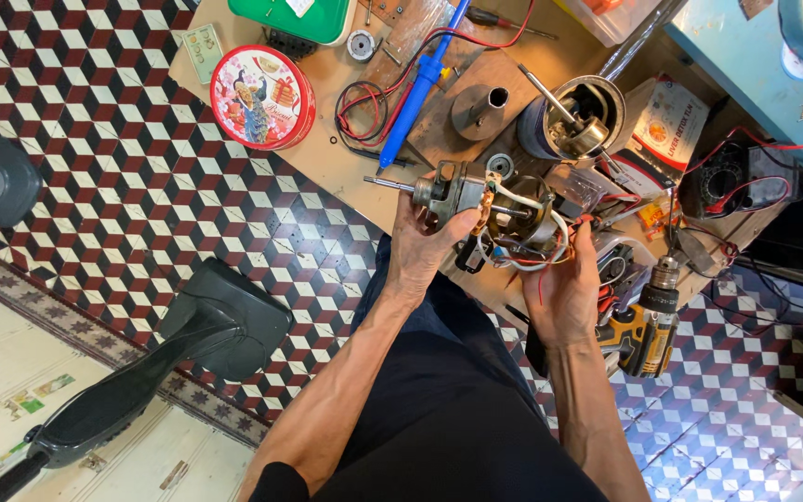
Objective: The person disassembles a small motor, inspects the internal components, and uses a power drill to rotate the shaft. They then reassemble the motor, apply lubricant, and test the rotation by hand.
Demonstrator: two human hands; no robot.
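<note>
Dull grey metal motor [462, 191] with copper windings, glossy printed tin [262, 97], matt wooden board [327, 158]

Everything sits around the motor [476, 200], held over the near edge of the bench [346, 172]. Left hand [425, 244] grips its left end, right hand [564, 288] is under its right side. Tin [262, 97] lies well left of it, soldering iron [417, 91] just behind-left, housing [573, 119] behind-right, drill [648, 316] right and nearer.
</note>
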